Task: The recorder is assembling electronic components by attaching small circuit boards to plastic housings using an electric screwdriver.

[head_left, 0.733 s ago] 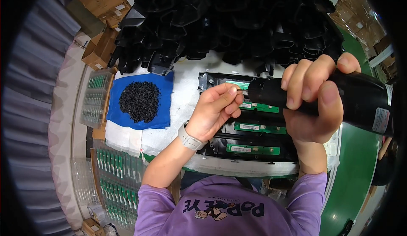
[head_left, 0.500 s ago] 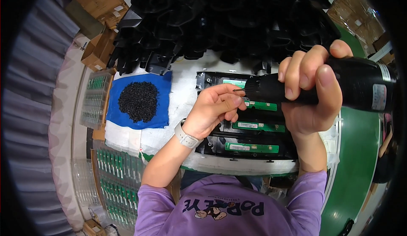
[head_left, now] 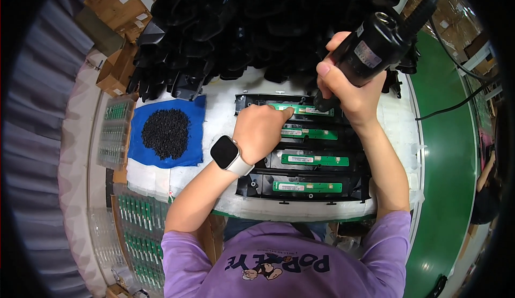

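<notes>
My right hand [head_left: 351, 91] is wrapped round a black electric screwdriver [head_left: 370, 49], tilted with its nose down at the right part of the farthest green circuit board [head_left: 306, 110]. The driver's tip cannot be made out against the dark panel. My left hand [head_left: 260, 132] lies over the left side of that board, index finger stretched out and touching it; the other fingers are mostly hidden beneath the hand. Several black plastic panels [head_left: 257, 186] are lined up one behind another, each bearing a green board, such as the nearest board [head_left: 307, 187].
Left of the panels, a heap of small black screws [head_left: 166, 134] lies on a blue cloth [head_left: 197, 137]. Black plastic parts [head_left: 241, 24] are piled at the back. Clear trays of boards [head_left: 140, 233] stand at the left. A thick cable [head_left: 426, 3] leaves the screwdriver's top. Green flooring [head_left: 445, 164] runs along the right.
The screwdriver has swung from lying nearly sideways to pointing down at the farthest board. My left hand, earlier pinching at the driver's tip, has turned over and come down onto that board.
</notes>
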`<action>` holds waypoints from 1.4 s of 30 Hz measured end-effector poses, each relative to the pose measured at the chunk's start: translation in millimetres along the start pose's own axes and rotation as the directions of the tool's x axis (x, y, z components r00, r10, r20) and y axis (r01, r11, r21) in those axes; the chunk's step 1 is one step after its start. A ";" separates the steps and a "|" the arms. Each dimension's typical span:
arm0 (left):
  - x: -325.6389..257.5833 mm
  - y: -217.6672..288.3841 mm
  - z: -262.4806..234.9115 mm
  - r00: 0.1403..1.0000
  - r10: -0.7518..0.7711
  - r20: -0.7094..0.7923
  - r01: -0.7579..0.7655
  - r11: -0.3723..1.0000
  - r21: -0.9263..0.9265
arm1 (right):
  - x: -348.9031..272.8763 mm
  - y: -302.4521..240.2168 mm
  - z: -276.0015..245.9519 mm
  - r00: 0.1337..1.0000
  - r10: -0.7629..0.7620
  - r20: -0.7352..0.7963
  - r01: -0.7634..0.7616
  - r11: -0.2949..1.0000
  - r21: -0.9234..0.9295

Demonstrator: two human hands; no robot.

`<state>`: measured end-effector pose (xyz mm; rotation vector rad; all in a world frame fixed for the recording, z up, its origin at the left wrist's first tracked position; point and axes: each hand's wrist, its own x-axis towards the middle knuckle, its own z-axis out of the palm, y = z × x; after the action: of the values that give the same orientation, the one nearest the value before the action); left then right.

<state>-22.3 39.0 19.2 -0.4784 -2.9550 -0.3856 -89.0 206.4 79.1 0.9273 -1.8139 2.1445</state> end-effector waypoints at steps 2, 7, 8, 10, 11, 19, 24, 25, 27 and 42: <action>2.8 -1.6 2.4 1.000 0.016 0.018 -0.017 1.000 0.004 | 0.0 6.7 -1.1 1.000 -0.028 -0.007 0.028 1.000 0.007; 3.9 -8.0 5.1 0.998 0.065 -0.025 -0.066 0.997 -0.039 | -0.5 17.6 -0.6 0.998 -0.061 -0.008 0.061 0.998 -0.006; 3.9 -8.8 5.4 0.998 0.063 -0.026 -0.064 0.997 -0.041 | -0.7 18.5 -0.3 0.998 -0.062 -0.006 0.062 0.998 -0.016; 4.7 -10.7 6.0 0.996 0.089 -0.011 -0.089 0.996 -0.025 | -0.8 19.4 0.3 0.997 -0.071 -0.009 0.071 0.997 -0.027; 5.1 -12.1 7.3 0.996 0.089 -0.012 -0.089 0.996 -0.027 | -0.8 19.6 0.6 0.997 -0.080 -0.013 0.080 0.996 -0.036; 6.3 -13.8 10.8 0.994 0.109 -0.026 -0.110 0.992 -0.065 | -1.4 19.1 0.2 0.998 -0.060 -0.029 0.059 0.997 -0.040; 6.3 -12.5 9.9 0.995 0.101 0.004 -0.101 0.994 -0.051 | -3.8 24.9 5.7 0.997 -0.068 -0.030 0.066 0.995 -0.075; 6.4 -12.4 10.8 0.995 0.104 0.001 -0.104 0.993 -0.047 | -4.8 25.8 9.4 0.997 -0.072 -0.029 0.069 0.993 -0.096; 6.7 -15.4 12.3 0.994 0.111 -0.002 -0.111 0.991 -0.075 | -5.1 32.7 10.7 0.992 -0.126 -0.018 0.120 0.974 -0.191; 9.0 -24.5 13.7 0.995 -0.027 -0.100 -0.041 0.786 -0.617 | -0.8 16.1 2.8 0.998 0.023 -0.052 -0.025 0.999 -0.035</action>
<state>-39.8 22.8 1.9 -0.5048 -2.6579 -1.3575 -95.7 200.2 65.5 0.8384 -1.8408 2.1228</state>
